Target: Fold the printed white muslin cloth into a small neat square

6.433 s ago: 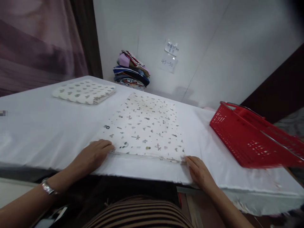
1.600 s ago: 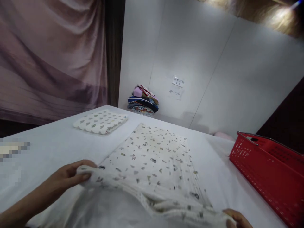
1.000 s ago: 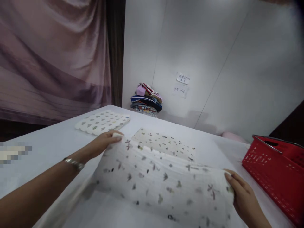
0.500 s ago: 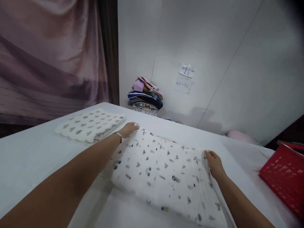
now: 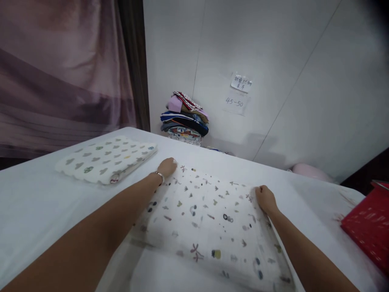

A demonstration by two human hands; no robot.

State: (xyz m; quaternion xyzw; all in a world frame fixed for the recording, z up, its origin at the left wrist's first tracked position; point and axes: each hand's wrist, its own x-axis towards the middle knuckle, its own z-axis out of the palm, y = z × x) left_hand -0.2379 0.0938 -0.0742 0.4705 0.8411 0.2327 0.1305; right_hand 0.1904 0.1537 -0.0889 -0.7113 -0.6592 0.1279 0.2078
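The patterned cloth [image 5: 209, 215] lay across the middle of the white-covered table [image 5: 316, 211], its small printed motifs facing up and its far edge drawn between two hands. The left hand [image 5: 167, 167] was curled tight, pinching the far left corner; the right hand [image 5: 266, 198] pinched the far right corner the same way, knuckles up. As I judged it, setting that edge down well called for equal pull on both corners, enough to take out slack without stretching the thin weave, and for lining up the layers before letting go. The near part looked loose and blurred, so smoothing from the middle outward seemed wise; whether it lay flat I couldn't tell. Left of the cloth, apart from it, sat a folded cloud-print cloth [image 5: 106, 159]; the red basket [image 5: 369, 229] stood off to the right, and a fabric stack [image 5: 184, 121] rose beyond the table.
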